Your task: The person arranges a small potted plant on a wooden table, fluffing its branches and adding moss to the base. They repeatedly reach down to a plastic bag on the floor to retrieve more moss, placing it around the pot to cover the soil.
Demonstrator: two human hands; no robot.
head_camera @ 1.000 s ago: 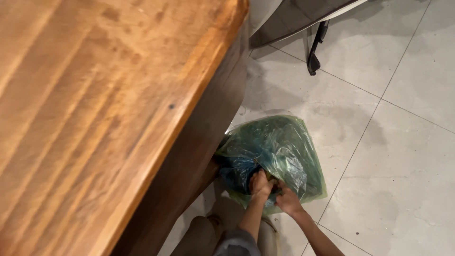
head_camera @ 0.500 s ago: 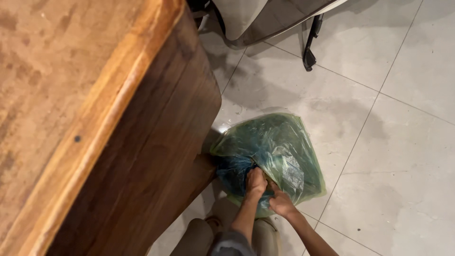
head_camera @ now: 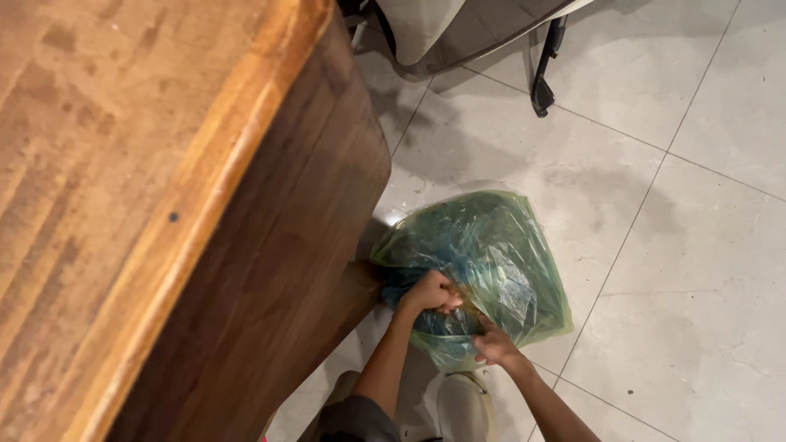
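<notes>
A full, translucent green plastic bag sits on the tiled floor next to the wooden table. My left hand is closed around the gathered plastic at the near side of the bag. My right hand pinches the bag's lower edge just beside it. Dark blue and mixed contents show through the plastic but cannot be made out. My feet in pale shoes stand right below the bag.
A thick wooden table with a rounded edge fills the left side, its side panel reaching the floor by the bag. A chair with a black leg stands at the top. Pale floor tiles spread to the right.
The view has shifted so more of the table's side panel shows. Both hands stay at the bag's near edge, the left one gathering the plastic more tightly.
</notes>
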